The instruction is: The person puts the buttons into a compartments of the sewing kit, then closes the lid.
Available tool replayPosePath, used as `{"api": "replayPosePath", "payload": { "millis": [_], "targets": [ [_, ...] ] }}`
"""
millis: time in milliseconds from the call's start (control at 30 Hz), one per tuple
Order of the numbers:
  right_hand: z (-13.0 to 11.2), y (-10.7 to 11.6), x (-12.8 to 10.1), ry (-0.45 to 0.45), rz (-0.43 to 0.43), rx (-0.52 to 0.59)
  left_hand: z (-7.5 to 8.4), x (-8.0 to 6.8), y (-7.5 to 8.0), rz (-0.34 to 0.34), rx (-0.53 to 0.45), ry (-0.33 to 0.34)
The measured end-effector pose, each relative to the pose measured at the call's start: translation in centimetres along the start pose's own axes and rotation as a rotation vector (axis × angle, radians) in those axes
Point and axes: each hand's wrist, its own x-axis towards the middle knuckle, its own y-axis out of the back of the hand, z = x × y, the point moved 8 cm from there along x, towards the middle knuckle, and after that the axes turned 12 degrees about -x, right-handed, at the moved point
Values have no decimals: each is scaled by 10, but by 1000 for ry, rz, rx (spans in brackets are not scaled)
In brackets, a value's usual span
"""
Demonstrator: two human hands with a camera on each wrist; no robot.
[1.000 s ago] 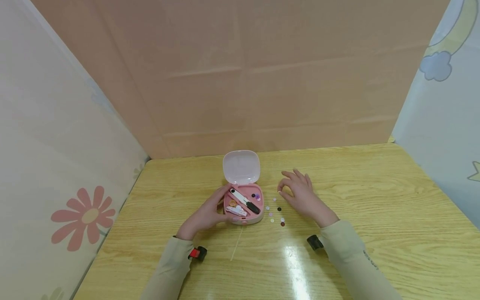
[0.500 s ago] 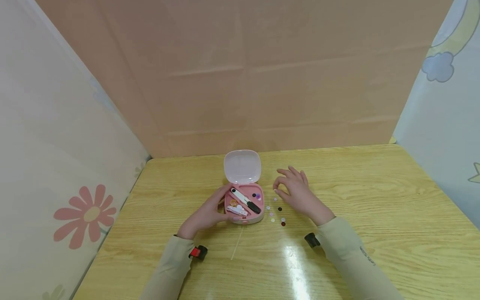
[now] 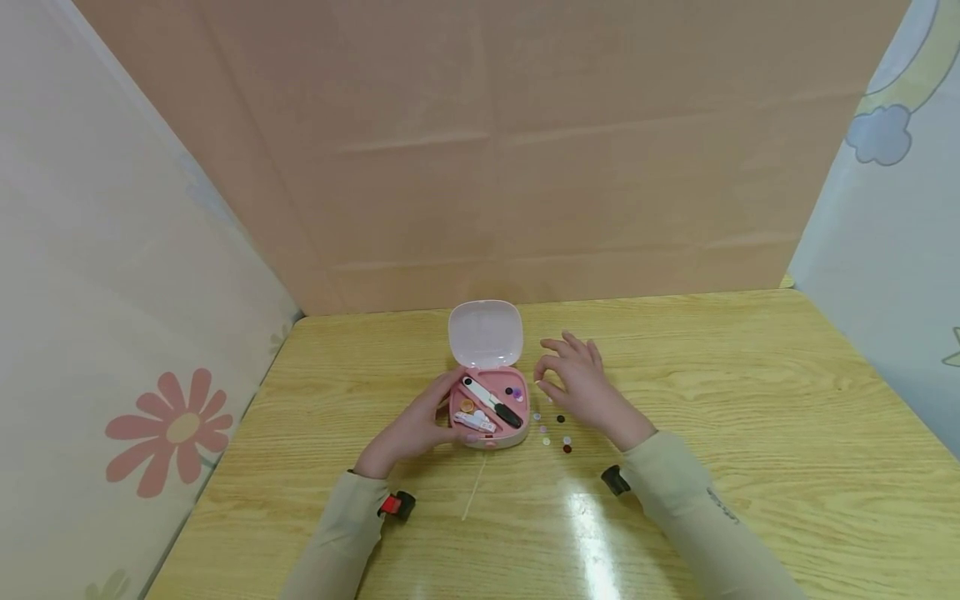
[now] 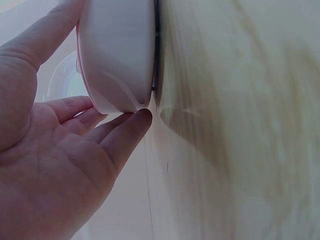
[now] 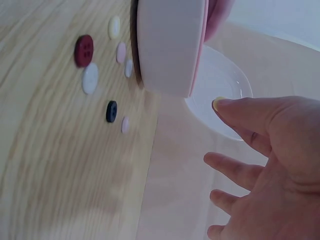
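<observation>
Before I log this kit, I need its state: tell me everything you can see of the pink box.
The pink box is a small, rounded-square case, seemingly plastic, sitting flat on the wooden table. Its paler hinged lid stands open at the far side. Inside lie a black-and-white tool and a few buttons. The left hand holds its left side.

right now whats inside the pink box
The open pink box holds a white-handled tool with a black end, an orange button, dark and purple buttons and a small white piece. Whatever lies beneath them is hidden.
</observation>
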Motion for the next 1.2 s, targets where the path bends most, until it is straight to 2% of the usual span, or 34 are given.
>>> {"api": "replayPosePath", "payload": {
  "millis": [433,667,1200],
  "targets": [
    [-13,-12,6,35,-18,-17,-1,0,0,6,-8,12],
    [-18,-15,5,49,-21,-11,4,0,0,7,-13,-20],
    [-23,-18,6,56,-20,-21,3,0,0,0,26,-9]
  ]
}}
